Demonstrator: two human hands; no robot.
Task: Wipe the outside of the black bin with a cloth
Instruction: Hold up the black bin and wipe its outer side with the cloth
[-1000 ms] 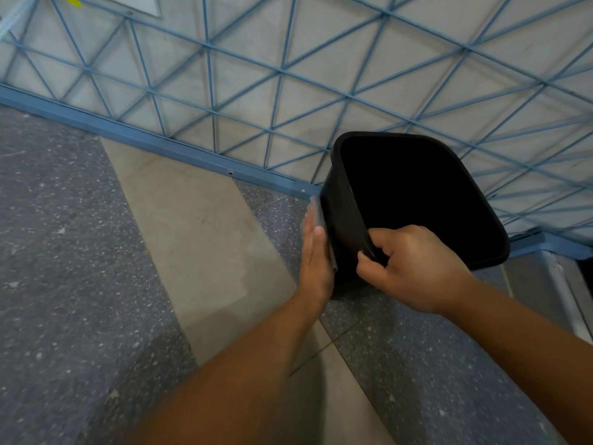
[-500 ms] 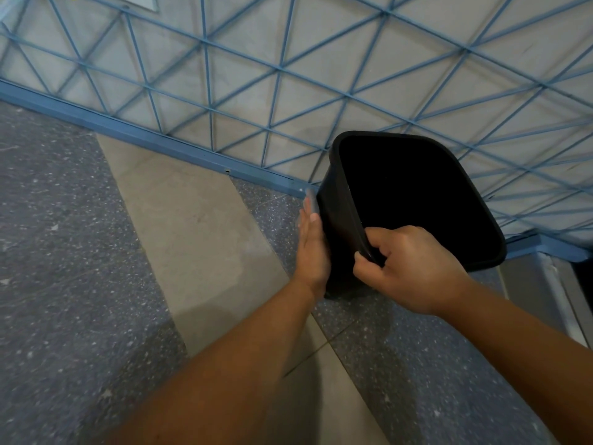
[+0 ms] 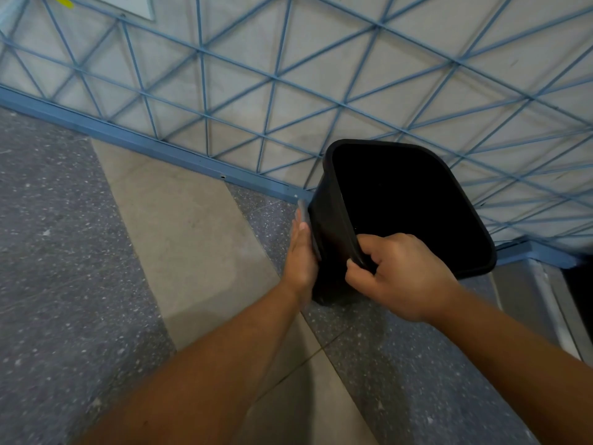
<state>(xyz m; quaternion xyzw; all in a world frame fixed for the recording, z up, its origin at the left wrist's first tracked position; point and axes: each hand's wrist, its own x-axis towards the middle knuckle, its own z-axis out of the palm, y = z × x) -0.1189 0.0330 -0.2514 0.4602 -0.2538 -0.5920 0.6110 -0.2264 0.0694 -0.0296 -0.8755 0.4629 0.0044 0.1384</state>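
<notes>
A black bin stands on the floor against the wall, its dark open mouth facing me. My right hand grips the bin's near rim with curled fingers. My left hand lies flat with straight fingers against the bin's left outer side. It presses a thin grey cloth to that side. Only a narrow edge of the cloth shows beyond the fingers; the rest is hidden between hand and bin.
A wall with a blue diagonal metal grille and a blue base rail runs behind the bin. The floor is speckled grey with a beige strip. A grey metal sill lies at the right.
My left hand with the cloth has slid a little along the bin's left side. My right hand keeps its grip on the rim.
</notes>
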